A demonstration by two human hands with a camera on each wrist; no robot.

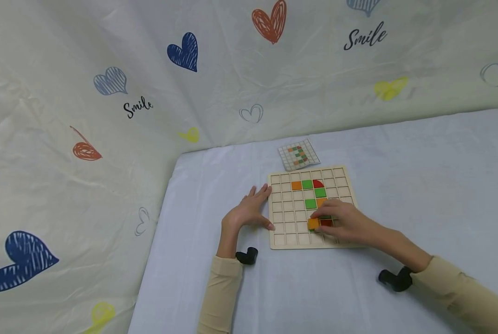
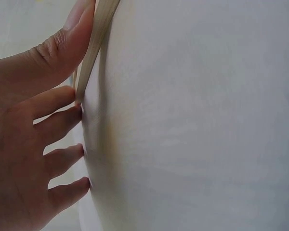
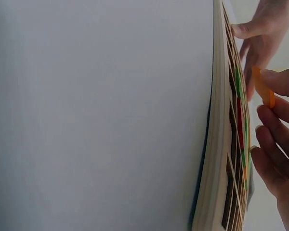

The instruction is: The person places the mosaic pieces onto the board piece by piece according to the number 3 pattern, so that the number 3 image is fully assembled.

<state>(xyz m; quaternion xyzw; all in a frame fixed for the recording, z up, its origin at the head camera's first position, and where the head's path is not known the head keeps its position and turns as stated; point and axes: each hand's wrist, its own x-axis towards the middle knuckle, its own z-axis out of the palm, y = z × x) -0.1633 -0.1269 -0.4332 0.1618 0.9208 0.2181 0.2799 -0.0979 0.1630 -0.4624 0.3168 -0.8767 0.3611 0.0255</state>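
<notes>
A wooden grid board (image 1: pixel 288 216) lies on the white cloth, with several coloured tiles in its squares. My right hand (image 1: pixel 353 223) pinches an orange square tile (image 1: pixel 313 224) between thumb and fingers. In the right wrist view this orange tile (image 3: pixel 264 89) is tilted just above the board. Under it a sliver of green shows, and beside it lies a red tile (image 1: pixel 326 223), partly covered by my fingers. At the board's left edge my left hand (image 1: pixel 247 211) rests with fingers spread, its thumb (image 2: pixel 79 36) against the wooden edge. Higher up sit a green tile (image 1: pixel 310 203) and a red quarter-round tile (image 1: pixel 318 184).
A small pattern card (image 1: pixel 288 161) printed with a coloured grid lies just behind the board. A white curtain (image 1: pixel 215 97) with hearts and lettering hangs behind and to the left of the table. Black devices (image 1: pixel 247 256) are strapped at both wrists.
</notes>
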